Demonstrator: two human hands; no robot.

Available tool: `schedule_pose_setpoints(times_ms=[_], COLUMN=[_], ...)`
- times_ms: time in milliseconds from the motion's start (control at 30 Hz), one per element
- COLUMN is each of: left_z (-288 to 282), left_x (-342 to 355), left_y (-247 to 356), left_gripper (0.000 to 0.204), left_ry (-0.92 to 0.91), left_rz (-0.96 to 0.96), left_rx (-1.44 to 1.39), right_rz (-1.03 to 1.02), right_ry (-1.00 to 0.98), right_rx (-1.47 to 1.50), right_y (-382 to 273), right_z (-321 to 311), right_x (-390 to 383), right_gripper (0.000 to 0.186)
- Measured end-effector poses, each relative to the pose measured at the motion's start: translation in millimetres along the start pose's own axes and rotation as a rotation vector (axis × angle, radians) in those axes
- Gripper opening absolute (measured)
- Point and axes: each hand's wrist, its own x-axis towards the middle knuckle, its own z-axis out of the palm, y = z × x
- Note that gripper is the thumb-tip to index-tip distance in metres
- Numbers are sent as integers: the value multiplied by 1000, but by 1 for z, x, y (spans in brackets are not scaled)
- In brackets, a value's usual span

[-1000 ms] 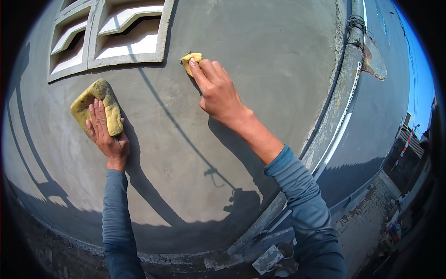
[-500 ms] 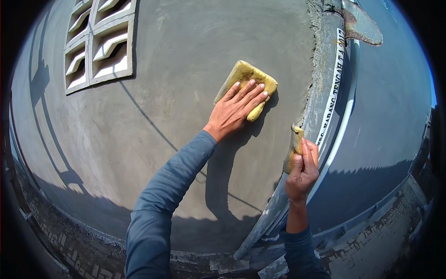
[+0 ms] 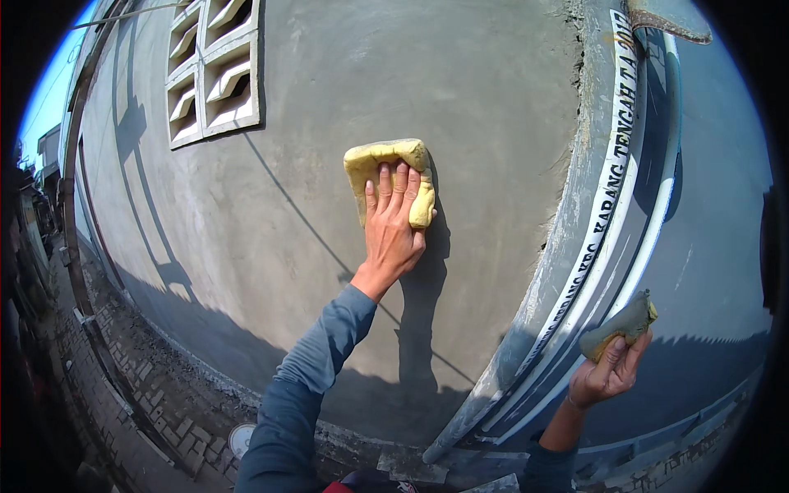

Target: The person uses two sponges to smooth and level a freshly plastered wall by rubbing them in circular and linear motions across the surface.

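Observation:
My left hand [image 3: 393, 238] presses a large yellow sponge [image 3: 386, 152] against the grey plastered wall [image 3: 329, 189]. The fingers lie over the sponge's face and dig into it. The thumb is tucked at its lower right side. Off to the right, my right hand [image 3: 610, 374] pinches a smaller sponge piece [image 3: 620, 327] between thumb and fingers. Grey mortar coats much of this piece, with yellow showing at its end. It is held away from the plaster, past the pipes.
A white vent block [image 3: 215, 70] is set in the wall at upper left. A grey pole [image 3: 534, 304] with a printed strip and white pipes [image 3: 649, 255] run down the wall's right edge. Brick paving [image 3: 173, 419] and a round white lid [image 3: 241, 440] lie below.
My left hand has moved the large sponge left and slightly down across the plaster. My right hand has swung right and down with the small piece, away from the wall's edge. The view has shifted.

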Motion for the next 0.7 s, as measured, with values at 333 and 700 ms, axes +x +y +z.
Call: schedule_pose_setpoints(times_ms=[333,700], left_z=[-23,-70], left_x=[46,109], left_y=[-99,-106], left_gripper=[62,62], left_ry=[418,425], left_rz=[-361,-282], left_rx=[86,126], right_rz=[-72,-37], right_ry=[-153,-186], right_rx=[62,156], right_y=[35,45], right_z=[41,55], right_x=[-21,-44], right_gripper=[45,42])
